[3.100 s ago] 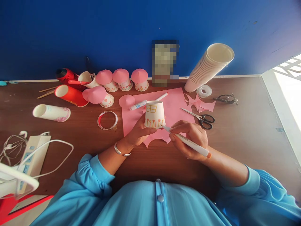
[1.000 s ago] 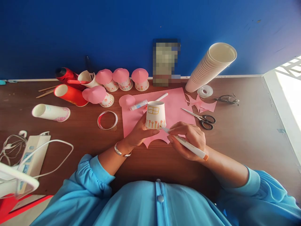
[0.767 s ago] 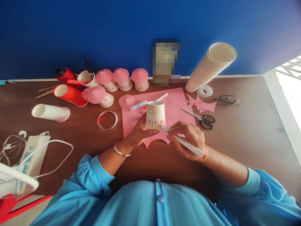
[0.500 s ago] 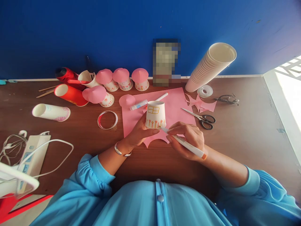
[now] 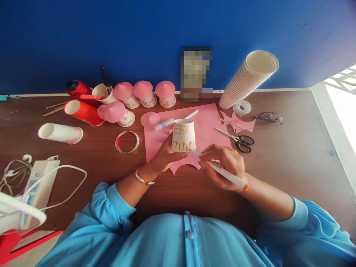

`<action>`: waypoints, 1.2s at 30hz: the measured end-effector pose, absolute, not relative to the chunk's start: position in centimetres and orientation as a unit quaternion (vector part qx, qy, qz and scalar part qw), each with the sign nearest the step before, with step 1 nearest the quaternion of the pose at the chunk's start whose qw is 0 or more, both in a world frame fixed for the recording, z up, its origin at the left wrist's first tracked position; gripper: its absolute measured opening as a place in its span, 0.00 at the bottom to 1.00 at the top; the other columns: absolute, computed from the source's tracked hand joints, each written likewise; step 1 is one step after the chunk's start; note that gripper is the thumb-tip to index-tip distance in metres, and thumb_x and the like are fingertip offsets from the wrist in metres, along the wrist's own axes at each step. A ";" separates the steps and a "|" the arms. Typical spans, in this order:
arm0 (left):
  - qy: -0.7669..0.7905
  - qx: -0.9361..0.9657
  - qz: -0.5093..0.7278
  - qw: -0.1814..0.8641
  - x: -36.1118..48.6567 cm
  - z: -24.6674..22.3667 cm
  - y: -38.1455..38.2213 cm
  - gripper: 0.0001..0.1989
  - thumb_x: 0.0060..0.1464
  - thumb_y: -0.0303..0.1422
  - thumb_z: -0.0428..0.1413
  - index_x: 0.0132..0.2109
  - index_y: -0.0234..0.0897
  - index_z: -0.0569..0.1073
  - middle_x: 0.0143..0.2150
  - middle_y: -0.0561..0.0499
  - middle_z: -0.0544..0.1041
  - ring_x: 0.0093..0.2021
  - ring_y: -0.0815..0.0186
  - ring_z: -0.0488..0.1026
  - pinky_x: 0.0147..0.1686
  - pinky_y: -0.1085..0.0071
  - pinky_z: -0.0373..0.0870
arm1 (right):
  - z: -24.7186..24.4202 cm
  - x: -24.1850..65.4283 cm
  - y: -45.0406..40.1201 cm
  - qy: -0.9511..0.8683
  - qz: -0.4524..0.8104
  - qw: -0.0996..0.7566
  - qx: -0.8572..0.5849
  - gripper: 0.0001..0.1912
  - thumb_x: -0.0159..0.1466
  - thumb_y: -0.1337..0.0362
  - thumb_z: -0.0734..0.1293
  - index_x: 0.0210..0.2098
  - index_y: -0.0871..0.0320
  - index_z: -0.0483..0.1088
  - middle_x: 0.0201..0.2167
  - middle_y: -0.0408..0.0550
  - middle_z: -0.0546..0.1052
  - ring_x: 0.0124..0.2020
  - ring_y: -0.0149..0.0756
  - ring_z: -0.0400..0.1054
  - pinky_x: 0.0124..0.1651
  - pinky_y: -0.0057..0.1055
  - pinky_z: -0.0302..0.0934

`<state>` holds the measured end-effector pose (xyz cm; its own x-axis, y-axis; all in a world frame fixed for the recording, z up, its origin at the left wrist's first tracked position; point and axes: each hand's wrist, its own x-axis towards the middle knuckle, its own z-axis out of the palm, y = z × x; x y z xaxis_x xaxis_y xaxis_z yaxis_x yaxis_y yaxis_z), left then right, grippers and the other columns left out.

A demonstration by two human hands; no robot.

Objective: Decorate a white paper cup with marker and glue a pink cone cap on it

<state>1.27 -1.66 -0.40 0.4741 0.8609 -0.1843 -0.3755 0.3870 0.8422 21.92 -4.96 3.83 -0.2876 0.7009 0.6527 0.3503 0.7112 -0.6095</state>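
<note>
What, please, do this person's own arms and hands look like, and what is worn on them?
Both hands are bare, with no gloves. The left hand has a silver bangle at the wrist. Both arms wear light blue sleeves, gathered at the cuff and pushed up to leave the forearms uncovered: the left sleeve and the right sleeve. No bangle or watch shows by the right hand.

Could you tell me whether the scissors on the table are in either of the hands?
No, the scissors lie on the table, apart from the right hand, which holds a marker.
</note>
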 end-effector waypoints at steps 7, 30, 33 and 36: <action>0.309 0.371 0.413 0.772 1.3 -0.7 -1.7 0.31 0.46 0.39 0.77 0.56 0.41 0.79 0.47 0.47 0.83 0.50 0.54 0.79 0.54 0.55 0.76 | 3.9 22.2 -4.7 -0.776 0.168 0.500 -0.345 0.09 0.68 0.74 0.69 0.42 0.54 0.70 0.26 0.43 0.78 0.24 0.35 0.76 0.26 0.30 0.68; 0.282 0.372 0.398 0.790 0.9 -0.9 -1.5 0.25 0.48 0.39 0.75 0.52 0.39 0.81 0.44 0.46 0.84 0.48 0.54 0.80 0.53 0.56 0.75 | 3.8 22.0 -4.9 -0.789 0.184 0.483 -0.333 0.07 0.70 0.72 0.68 0.42 0.54 0.69 0.24 0.40 0.77 0.25 0.33 0.76 0.28 0.28 0.68; 0.277 0.367 0.400 0.793 0.9 -1.0 -1.5 0.25 0.49 0.38 0.75 0.54 0.39 0.82 0.45 0.46 0.84 0.49 0.55 0.80 0.53 0.57 0.75 | 3.9 22.0 -4.9 -0.782 0.181 0.493 -0.336 0.07 0.69 0.72 0.68 0.42 0.54 0.69 0.26 0.42 0.78 0.26 0.34 0.77 0.28 0.29 0.69; 0.272 0.358 0.402 0.798 1.0 -1.0 -1.6 0.25 0.49 0.37 0.75 0.55 0.40 0.82 0.48 0.46 0.84 0.49 0.56 0.80 0.53 0.57 0.76 | 3.8 22.2 -4.8 -0.775 0.174 0.497 -0.349 0.07 0.69 0.72 0.68 0.42 0.54 0.69 0.27 0.43 0.79 0.25 0.34 0.76 0.27 0.30 0.70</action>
<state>0.95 -1.60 -1.04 0.5285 0.8364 -0.1451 -0.4477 0.4199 0.7895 22.15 -4.80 3.84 -0.2624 0.7135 0.6496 0.3681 0.6963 -0.6161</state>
